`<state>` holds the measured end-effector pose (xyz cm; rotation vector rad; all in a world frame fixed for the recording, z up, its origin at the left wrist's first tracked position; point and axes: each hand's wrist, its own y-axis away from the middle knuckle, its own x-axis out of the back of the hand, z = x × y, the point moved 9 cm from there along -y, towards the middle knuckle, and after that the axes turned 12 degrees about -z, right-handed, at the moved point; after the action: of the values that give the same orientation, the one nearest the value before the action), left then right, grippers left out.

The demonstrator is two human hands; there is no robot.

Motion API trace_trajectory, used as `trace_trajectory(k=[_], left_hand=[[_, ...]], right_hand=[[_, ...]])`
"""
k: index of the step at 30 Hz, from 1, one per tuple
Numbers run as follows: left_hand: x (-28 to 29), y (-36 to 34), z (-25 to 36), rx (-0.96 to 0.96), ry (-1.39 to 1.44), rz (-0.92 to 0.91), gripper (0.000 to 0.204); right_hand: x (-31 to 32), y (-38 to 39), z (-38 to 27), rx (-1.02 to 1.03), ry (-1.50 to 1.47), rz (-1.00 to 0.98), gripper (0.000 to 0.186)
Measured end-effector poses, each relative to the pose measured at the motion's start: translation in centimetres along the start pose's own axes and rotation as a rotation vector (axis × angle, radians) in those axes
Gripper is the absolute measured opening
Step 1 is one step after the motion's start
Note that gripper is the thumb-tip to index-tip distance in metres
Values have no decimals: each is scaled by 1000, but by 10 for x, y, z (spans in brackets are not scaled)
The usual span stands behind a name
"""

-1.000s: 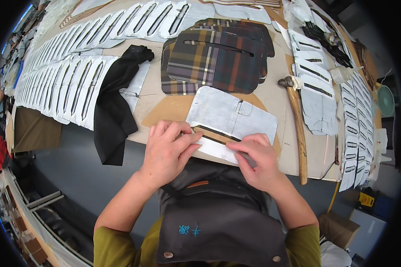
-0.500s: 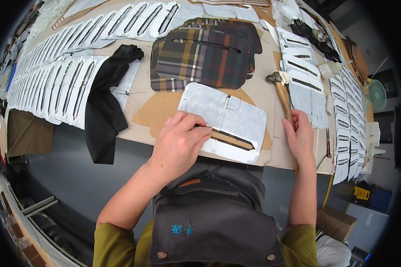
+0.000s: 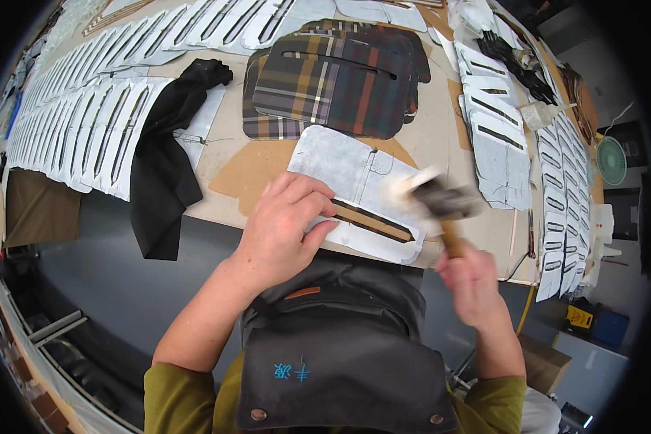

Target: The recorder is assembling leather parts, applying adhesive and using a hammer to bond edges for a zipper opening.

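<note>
A white-backed fabric panel (image 3: 340, 159) lies at the table's front edge, with a long dark-edged slot showing tan inside. My left hand (image 3: 286, 224) rests on the panel's left part with curled fingers, closed at the slot's left end; its fingertips partly hide that end. In my right hand (image 3: 470, 282) a hammer (image 3: 450, 235) is gripped by its wooden handle. The hammer's head, blurred by motion and with a whitish wrap on one side, hangs over the panel's right edge. Under the panel lies a tan card sheet (image 3: 239, 173).
Plaid panels (image 3: 296, 87) are stacked behind. A black cloth (image 3: 168, 166) hangs over the front edge at left. Rows of white slotted pieces (image 3: 87, 145) cover the left side, with more slotted pieces (image 3: 495, 130) at right. A squeeze bottle (image 3: 539, 114) stands near black gloves (image 3: 517, 65).
My right hand has picked the hammer up off the table at right and swung it leftward over the panel. My left hand stays at the slot, its thumb slightly shifted.
</note>
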<state>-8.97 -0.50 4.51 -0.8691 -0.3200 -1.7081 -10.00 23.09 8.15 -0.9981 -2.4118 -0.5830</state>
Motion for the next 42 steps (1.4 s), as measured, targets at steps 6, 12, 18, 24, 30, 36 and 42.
trace_trajectory(k=[6, 12, 18, 24, 30, 36, 42], left_hand=[[-2, 0, -1, -12, -15, -42, 22], [0, -2, 4, 30, -41, -13, 27], [-7, -4, 5, 8, -133, 51, 21], [-3, -4, 1, 22, -112, 45, 17], [0, -4, 1, 26, -102, 78, 18], [20, 8, -6, 38, 103, 134, 25], [42, 22, -19, 85, -130, 126, 24]], right_hand=[[-20, -15, 10, -115, 268, -211, 27], [7, -14, 1, -59, 116, -99, 24], [-9, -19, 20, -53, 329, -129, 24], [7, -17, -5, -105, 149, -106, 27], [-8, -24, 10, -96, 440, -144, 27], [59, -1, 63, -345, 350, 296, 27], [82, 1, 70, -109, 564, 443, 24]])
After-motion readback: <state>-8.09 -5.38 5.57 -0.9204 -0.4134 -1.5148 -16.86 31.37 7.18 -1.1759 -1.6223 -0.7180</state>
